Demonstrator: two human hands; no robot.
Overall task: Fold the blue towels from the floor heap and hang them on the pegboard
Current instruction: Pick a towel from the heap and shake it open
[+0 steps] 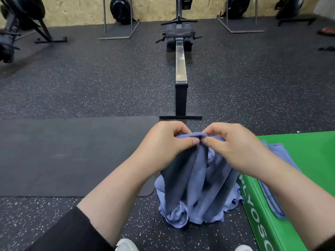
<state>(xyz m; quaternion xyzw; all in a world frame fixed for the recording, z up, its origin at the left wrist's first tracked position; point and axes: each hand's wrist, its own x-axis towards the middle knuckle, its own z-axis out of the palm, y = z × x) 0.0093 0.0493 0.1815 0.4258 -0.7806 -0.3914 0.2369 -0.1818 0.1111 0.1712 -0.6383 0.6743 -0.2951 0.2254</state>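
Above floor heap (181, 214), in front of me: blue towel (192, 171) hangs lengthwise, long axis vertical, top edge bunched. My left hand (163, 144) and right hand (233, 144) pinch that edge, thumbs nearly touching. Lower end drapes onto heap. More towel on green box (308, 156) at right.

A gym: speckled rubber floor (90, 84), a rowing machine (181, 69), a green plyo box (299, 160).
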